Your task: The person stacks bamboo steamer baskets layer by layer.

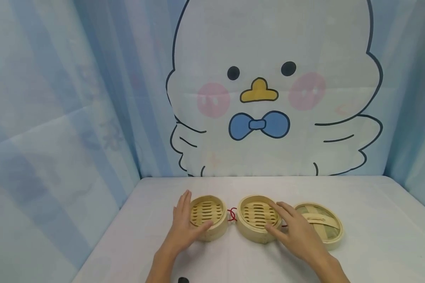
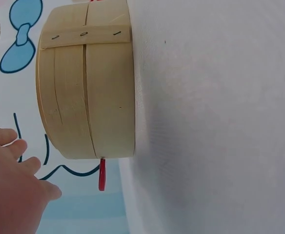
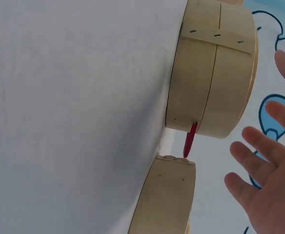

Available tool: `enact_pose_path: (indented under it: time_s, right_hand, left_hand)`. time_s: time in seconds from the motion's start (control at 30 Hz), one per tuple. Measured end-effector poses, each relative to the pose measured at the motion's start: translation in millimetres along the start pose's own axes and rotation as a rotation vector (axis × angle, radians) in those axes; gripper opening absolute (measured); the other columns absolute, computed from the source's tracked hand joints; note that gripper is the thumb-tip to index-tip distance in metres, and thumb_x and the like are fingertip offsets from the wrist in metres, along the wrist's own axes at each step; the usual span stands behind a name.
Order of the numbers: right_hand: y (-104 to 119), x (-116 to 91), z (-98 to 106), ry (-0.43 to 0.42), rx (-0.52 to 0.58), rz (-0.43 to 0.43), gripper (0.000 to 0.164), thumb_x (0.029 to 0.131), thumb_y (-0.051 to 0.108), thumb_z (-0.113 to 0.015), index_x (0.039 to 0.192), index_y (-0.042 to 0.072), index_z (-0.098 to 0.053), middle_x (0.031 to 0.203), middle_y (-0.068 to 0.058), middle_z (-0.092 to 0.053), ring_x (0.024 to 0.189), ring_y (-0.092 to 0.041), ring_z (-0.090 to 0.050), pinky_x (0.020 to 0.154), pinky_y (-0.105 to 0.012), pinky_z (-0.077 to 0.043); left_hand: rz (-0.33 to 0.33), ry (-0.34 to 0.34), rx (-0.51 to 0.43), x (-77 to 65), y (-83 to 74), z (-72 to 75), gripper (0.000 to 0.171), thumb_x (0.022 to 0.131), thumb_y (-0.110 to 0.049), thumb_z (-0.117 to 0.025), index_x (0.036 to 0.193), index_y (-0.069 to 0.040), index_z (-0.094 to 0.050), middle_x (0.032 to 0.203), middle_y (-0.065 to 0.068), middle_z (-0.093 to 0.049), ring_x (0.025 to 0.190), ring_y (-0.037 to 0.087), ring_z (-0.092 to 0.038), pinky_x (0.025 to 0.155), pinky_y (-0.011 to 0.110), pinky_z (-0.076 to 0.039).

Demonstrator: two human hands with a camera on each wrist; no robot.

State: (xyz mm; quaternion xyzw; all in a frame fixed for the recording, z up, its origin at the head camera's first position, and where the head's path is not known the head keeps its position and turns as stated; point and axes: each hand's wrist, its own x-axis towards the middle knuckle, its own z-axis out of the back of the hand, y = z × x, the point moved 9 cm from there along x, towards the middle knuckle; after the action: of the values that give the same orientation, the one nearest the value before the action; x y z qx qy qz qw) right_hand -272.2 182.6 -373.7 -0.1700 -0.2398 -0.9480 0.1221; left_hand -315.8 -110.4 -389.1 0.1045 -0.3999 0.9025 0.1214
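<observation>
Two small round bamboo steamer baskets stand upright on the table, the left basket (image 1: 207, 212) and the middle basket (image 1: 257, 214), each with a slatted bottom. A woven bamboo lid (image 1: 320, 223) with a strap handle lies to the right. My left hand (image 1: 185, 226) is beside the left basket, fingers extended and thumb spread over its near rim. In the left wrist view the left hand (image 2: 15, 180) shows apart from the basket wall. Over the right side of the middle basket hovers my right hand (image 1: 299, 232), fingers spread and holding nothing, partly covering the lid.
A red cord (image 1: 231, 214) joins the two baskets, and another bit of red shows near the lid. The white table (image 1: 127, 243) meets a blue backdrop (image 1: 156, 149) with a cartoon bird. A small black object (image 1: 183, 280) sits at the bottom edge of the head view.
</observation>
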Motion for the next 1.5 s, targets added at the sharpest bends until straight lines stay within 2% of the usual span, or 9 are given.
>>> enact_pose_path:
  time_s: [0.1, 0.2, 0.33, 0.47, 0.77, 1.0, 1.5]
  right_hand:
    - [-3, 1, -2, 0.021, 0.037, -0.017, 0.065, 0.093, 0.048, -0.071, 0.146, 0.013, -0.055, 0.143, -0.020, -0.053, 0.123, -0.050, -0.053, 0.087, -0.067, -0.050]
    - [-5, 2, -4, 0.043, 0.070, -0.033, 0.064, 0.093, 0.048, -0.070, 0.146, 0.014, -0.055, 0.143, -0.021, -0.052, 0.122, -0.049, -0.054, 0.086, -0.066, -0.051]
    - [-6, 2, -7, 0.081, 0.105, -0.046, 0.065, 0.093, 0.050, -0.070, 0.145, 0.015, -0.056, 0.145, -0.021, -0.050, 0.108, -0.038, -0.064, 0.082, -0.060, -0.054]
    - [-7, 1, -10, 0.112, 0.130, -0.053, 0.066, 0.091, 0.050, -0.072, 0.145, 0.016, -0.056, 0.146, -0.022, -0.049, 0.096, -0.028, -0.069, 0.076, -0.054, -0.057]
    - [-6, 2, -10, 0.098, 0.124, -0.043, 0.065, 0.089, 0.045, -0.076, 0.142, 0.014, -0.058, 0.144, -0.022, -0.051, 0.095, -0.026, -0.068, 0.074, -0.052, -0.057]
    - [-5, 1, -9, 0.079, 0.126, -0.026, 0.065, 0.086, 0.042, -0.080, 0.140, 0.013, -0.060, 0.141, -0.021, -0.054, 0.096, -0.026, -0.068, 0.078, -0.051, -0.057]
    - [-7, 0, -11, 0.093, 0.089, -0.035, 0.067, 0.084, 0.042, -0.082, 0.141, 0.014, -0.060, 0.140, -0.018, -0.056, 0.101, -0.027, -0.066, 0.083, -0.055, -0.055]
  left_hand:
    - [0.019, -0.001, -0.038, 0.6, 2.5, 0.5, 0.110, 0.083, -0.042, -0.082, 0.161, -0.003, -0.014, 0.166, 0.018, -0.012, 0.151, 0.042, -0.009, 0.119, 0.062, -0.001]
    - [0.049, 0.002, -0.066, 0.2, 6.1, 0.4, 0.111, 0.082, -0.042, -0.083, 0.161, -0.004, -0.016, 0.166, 0.018, -0.012, 0.150, 0.043, -0.010, 0.118, 0.063, -0.007]
    - [0.092, 0.000, -0.092, -0.6, 11.8, 0.3, 0.113, 0.079, -0.044, -0.085, 0.160, -0.003, -0.018, 0.165, 0.020, -0.015, 0.150, 0.044, -0.012, 0.114, 0.067, -0.018]
    - [0.117, -0.007, -0.117, 0.3, 19.0, -0.1, 0.114, 0.078, -0.044, -0.086, 0.160, -0.002, -0.019, 0.164, 0.021, -0.017, 0.150, 0.043, -0.015, 0.115, 0.066, -0.020]
    - [0.153, 0.000, -0.213, 1.3, 37.3, -3.2, 0.112, 0.077, -0.039, -0.088, 0.159, -0.002, -0.020, 0.164, 0.023, -0.018, 0.148, 0.045, -0.019, 0.114, 0.065, -0.023]
    - [0.198, 0.046, -0.219, 0.2, 44.7, -8.9, 0.119, 0.072, -0.039, -0.092, 0.159, 0.001, -0.020, 0.163, 0.025, -0.019, 0.148, 0.046, -0.019, 0.115, 0.064, -0.021]
    - [0.176, 0.093, -0.246, -1.6, 41.3, -11.4, 0.117, 0.074, -0.033, -0.092, 0.155, 0.009, -0.019, 0.159, 0.032, -0.023, 0.146, 0.048, -0.020, 0.116, 0.062, -0.020]
